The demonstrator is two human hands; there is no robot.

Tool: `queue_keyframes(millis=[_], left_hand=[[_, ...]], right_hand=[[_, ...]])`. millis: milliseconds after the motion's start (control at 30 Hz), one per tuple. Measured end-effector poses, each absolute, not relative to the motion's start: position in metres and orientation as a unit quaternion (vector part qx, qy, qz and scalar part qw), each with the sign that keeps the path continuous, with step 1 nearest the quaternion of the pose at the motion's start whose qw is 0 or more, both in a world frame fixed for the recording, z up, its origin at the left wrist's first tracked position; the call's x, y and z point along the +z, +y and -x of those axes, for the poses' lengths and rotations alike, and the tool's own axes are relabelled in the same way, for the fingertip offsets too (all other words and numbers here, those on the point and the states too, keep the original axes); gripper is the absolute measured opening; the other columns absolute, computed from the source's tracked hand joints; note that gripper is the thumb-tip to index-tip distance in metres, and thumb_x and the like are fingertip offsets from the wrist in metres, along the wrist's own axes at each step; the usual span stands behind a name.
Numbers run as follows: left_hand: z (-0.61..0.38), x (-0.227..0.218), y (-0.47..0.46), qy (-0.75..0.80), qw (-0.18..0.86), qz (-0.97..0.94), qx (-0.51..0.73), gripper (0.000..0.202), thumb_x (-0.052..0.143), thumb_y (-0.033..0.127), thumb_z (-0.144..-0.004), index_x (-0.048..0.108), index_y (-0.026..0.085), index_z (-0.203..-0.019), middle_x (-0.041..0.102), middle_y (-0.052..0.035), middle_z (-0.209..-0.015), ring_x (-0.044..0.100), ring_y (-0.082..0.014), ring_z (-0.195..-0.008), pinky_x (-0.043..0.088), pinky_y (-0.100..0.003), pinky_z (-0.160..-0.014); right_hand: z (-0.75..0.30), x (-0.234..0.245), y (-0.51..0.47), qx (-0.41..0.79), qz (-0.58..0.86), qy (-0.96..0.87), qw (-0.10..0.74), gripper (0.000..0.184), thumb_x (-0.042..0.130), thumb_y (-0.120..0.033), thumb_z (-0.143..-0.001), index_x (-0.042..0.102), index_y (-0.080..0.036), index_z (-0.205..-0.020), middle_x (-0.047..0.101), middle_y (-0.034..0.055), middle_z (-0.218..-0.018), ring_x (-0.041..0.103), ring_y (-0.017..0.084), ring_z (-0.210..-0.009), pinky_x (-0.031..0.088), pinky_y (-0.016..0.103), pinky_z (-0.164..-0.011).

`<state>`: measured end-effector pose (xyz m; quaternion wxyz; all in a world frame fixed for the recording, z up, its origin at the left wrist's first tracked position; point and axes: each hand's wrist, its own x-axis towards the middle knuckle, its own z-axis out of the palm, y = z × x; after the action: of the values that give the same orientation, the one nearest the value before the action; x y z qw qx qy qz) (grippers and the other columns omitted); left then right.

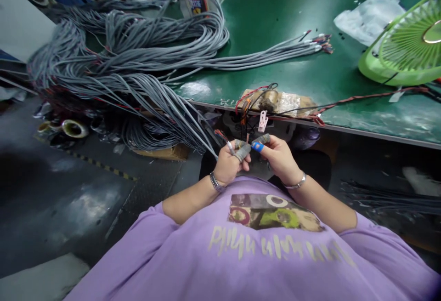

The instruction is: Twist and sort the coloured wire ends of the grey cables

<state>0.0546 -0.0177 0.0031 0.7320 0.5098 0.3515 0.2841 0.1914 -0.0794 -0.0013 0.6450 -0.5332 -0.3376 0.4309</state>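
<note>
left hand [230, 163] closed on grey cable end [230, 146], coloured wires [219, 133] poking out past fingers | right hand [280, 156] pinched, fingertips at left's, contents hidden | pink clip [262, 121] just beyond | surface [275, 11] farther, grey cable bundle [138, 48] on it

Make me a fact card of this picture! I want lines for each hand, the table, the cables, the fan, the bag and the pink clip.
Left hand: holding a cable end with coloured wires poking out
Right hand: close to the left; blue wrap on it; whatever it pinches is too small to tell
Table: green
Cables: grey, heaped at the left, some hanging over the front edge
Fan: light green, at the right
Bag: whitish plastic, crumpled, beside the fan
Clip: pink, near the table's front edge
</note>
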Motion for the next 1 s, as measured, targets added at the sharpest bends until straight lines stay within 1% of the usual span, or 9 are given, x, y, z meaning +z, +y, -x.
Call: queue_keyframes(millis=[100, 200, 300, 400, 500, 600, 767, 867, 1000], left_hand=[[-0.058, 0.009, -0.018, 0.364, 0.749, -0.445, 0.329, 0.041, 0.079, 0.048, -0.07, 0.054, 0.017, -0.077, 0.061, 0.0042, -0.058, 0.053, -0.0065, -0.037, 0.024, -0.016, -0.031], [-0.058, 0.012, -0.018, 0.37, 0.753, -0.436, 0.327, 0.04, 0.078, 0.048, -0.07, 0.053, 0.017, -0.073, 0.059, 0.0048, -0.056, 0.05, -0.0057, -0.034, 0.023, -0.016, -0.03], [-0.054, 0.009, -0.018, 0.377, 0.742, -0.463, 0.305, 0.04, 0.077, 0.049, -0.072, 0.053, 0.017, -0.073, 0.058, 0.005, -0.054, 0.048, -0.0057, -0.033, 0.023, -0.016, -0.03], [-0.051, 0.003, -0.018, 0.367, 0.731, -0.503, 0.279, 0.039, 0.078, 0.048, -0.072, 0.054, 0.017, -0.075, 0.061, 0.0042, -0.056, 0.051, -0.0067, -0.035, 0.028, -0.017, -0.032], [-0.049, -0.001, -0.019, 0.359, 0.717, -0.539, 0.258, 0.038, 0.079, 0.045, -0.071, 0.054, 0.017, -0.077, 0.063, 0.0037, -0.059, 0.055, -0.0073, -0.038, 0.035, -0.017, -0.036], [-0.049, -0.004, -0.018, 0.367, 0.711, -0.549, 0.244, 0.036, 0.078, 0.043, -0.071, 0.053, 0.017, -0.077, 0.063, 0.0036, -0.059, 0.056, -0.0075, -0.039, 0.037, -0.017, -0.038], [-0.05, -0.001, -0.017, 0.365, 0.742, -0.517, 0.22, 0.039, 0.081, 0.042, -0.066, 0.053, 0.017, -0.08, 0.064, 0.0026, -0.059, 0.058, -0.0095, -0.04, 0.029, -0.016, -0.034], [-0.051, 0.001, -0.017, 0.349, 0.769, -0.502, 0.187, 0.039, 0.08, 0.042, -0.066, 0.055, 0.016, -0.078, 0.065, 0.0001, -0.058, 0.061, -0.0112, -0.041, 0.027, -0.016, -0.033], [-0.051, 0.0, -0.017, 0.348, 0.775, -0.511, 0.133, 0.035, 0.082, 0.036, -0.062, 0.056, 0.014, -0.071, 0.063, -0.001, -0.053, 0.058, -0.011, -0.038, 0.028, -0.016, -0.033]], right_hand=[[-0.189, -0.007, -0.083, 0.383, 0.553, -0.38, 0.635, 0.026, 0.083, -0.041, -0.07, 0.07, -0.019, -0.075, 0.068, 0.0008, -0.071, 0.057, 0.013, -0.064, 0.049, 0.028, -0.064], [-0.192, -0.009, -0.086, 0.356, 0.565, -0.422, 0.613, 0.023, 0.081, -0.039, -0.073, 0.071, -0.019, -0.079, 0.069, 0.002, -0.074, 0.058, 0.014, -0.067, 0.048, 0.029, -0.064], [-0.198, -0.006, -0.084, 0.396, 0.559, -0.415, 0.598, 0.026, 0.075, -0.044, -0.077, 0.069, -0.019, -0.084, 0.069, 0.0022, -0.077, 0.057, 0.013, -0.065, 0.046, 0.026, -0.058], [-0.2, 0.0, -0.079, 0.436, 0.558, -0.405, 0.579, 0.033, 0.076, -0.048, -0.075, 0.068, -0.02, -0.09, 0.069, 0.0032, -0.083, 0.058, 0.014, -0.068, 0.044, 0.026, -0.055], [-0.198, 0.005, -0.075, 0.437, 0.572, -0.4, 0.568, 0.038, 0.084, -0.047, -0.066, 0.065, -0.02, -0.084, 0.067, 0.0019, -0.078, 0.057, 0.014, -0.068, 0.046, 0.028, -0.06], [-0.195, 0.006, -0.073, 0.443, 0.569, -0.388, 0.574, 0.038, 0.086, -0.046, -0.063, 0.063, -0.019, -0.077, 0.064, 0.0003, -0.072, 0.055, 0.014, -0.065, 0.047, 0.029, -0.063], [-0.196, 0.004, -0.076, 0.479, 0.543, -0.358, 0.589, 0.035, 0.084, -0.045, -0.066, 0.065, -0.019, -0.077, 0.064, -0.0006, -0.069, 0.054, 0.012, -0.061, 0.046, 0.027, -0.06], [-0.197, 0.004, -0.077, 0.481, 0.529, -0.373, 0.592, 0.03, 0.081, -0.044, -0.07, 0.068, -0.019, -0.08, 0.067, 0.0008, -0.072, 0.057, 0.013, -0.064, 0.047, 0.027, -0.061], [-0.198, 0.007, -0.074, 0.437, 0.545, -0.477, 0.533, 0.02, 0.078, -0.036, -0.074, 0.073, -0.018, -0.078, 0.07, 0.0032, -0.074, 0.061, 0.015, -0.068, 0.05, 0.029, -0.065]])
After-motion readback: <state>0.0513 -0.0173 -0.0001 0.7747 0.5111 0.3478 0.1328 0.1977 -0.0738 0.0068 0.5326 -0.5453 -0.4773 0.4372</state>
